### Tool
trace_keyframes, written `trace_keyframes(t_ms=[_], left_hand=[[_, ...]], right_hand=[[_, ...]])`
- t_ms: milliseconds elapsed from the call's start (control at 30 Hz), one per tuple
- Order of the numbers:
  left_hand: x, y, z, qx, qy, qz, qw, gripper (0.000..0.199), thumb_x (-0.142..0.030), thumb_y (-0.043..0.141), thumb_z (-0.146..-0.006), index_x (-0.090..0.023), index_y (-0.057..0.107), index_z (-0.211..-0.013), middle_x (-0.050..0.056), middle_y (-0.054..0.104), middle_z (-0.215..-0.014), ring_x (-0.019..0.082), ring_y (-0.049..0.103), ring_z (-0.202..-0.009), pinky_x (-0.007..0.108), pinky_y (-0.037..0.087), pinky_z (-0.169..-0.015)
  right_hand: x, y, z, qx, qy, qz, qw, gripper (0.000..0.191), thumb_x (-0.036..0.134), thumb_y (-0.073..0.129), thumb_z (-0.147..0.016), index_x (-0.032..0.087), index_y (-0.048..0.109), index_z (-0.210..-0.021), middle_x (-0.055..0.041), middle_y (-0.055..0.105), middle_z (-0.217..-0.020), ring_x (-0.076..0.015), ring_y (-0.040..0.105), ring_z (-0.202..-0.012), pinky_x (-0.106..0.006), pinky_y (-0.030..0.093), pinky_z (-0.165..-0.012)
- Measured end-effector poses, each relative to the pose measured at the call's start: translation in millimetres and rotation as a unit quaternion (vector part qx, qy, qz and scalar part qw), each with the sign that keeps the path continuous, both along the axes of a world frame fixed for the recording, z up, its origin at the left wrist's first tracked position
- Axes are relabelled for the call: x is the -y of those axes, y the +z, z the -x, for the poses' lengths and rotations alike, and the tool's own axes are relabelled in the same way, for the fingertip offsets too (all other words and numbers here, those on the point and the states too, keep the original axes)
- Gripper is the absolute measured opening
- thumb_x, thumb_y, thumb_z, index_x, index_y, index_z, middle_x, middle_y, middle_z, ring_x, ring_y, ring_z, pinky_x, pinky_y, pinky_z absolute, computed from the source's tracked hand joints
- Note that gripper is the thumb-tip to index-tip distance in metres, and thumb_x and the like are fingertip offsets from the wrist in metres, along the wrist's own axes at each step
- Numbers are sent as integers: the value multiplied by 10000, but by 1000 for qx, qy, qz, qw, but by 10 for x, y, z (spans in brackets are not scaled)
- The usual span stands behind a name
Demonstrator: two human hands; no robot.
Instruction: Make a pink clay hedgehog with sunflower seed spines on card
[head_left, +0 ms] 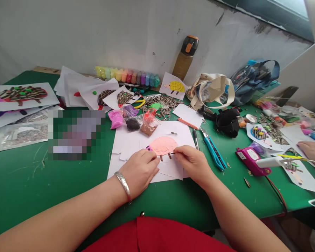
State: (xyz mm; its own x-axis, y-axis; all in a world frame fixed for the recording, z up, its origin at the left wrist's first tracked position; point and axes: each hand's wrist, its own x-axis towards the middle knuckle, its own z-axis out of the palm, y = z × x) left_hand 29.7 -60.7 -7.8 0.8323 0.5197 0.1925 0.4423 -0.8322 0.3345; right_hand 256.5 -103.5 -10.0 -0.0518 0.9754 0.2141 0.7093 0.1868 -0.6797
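Note:
A hedgehog shape with a flat pink clay body [164, 145] and brown clay legs lies on white paper [149, 126]. My left hand [141, 169] rests on the paper at the shape's left end, fingers lying together and partly covering its purple-pink snout. At the lower right edge of the body, my right hand [190, 161] pinches a small dark thing that looks like a sunflower seed; most of it is hidden by the fingers. A loose sunflower seed [173, 133] lies just above the body.
Clay packets [133, 124] and a seed pile [170, 103] lie behind the paper. A blue utility knife [214, 150], a black pen [195, 138] and a magenta device [252, 161] are to the right. Another person's hand [311, 150] is at far right. Finished pictures [23, 98] lie left.

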Motion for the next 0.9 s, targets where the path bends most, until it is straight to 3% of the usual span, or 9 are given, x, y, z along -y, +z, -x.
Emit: trace_keyframes(t_ms=[167,900], left_hand=[[-17,16,-13,6,-3,10,1000,211,-198,450,-935,-138,618,-1048,102,587,-977,236,520,-895,412,481,-821],[0,31,4,-6,-7,11,1000,232,-206,449,-938,-137,605,-1095,106,582,-1011,240,524,-921,425,492,-836]], right_hand=[[50,-40,-4,10,34,-18,999,172,143,490,-908,227,638,-928,-31,657,-927,-164,602,-897,-290,479,-785],[-25,-75,49,53,19,-45,997,151,150,506,-913,207,644,-924,-48,629,-904,-183,576,-899,-329,483,-798]])
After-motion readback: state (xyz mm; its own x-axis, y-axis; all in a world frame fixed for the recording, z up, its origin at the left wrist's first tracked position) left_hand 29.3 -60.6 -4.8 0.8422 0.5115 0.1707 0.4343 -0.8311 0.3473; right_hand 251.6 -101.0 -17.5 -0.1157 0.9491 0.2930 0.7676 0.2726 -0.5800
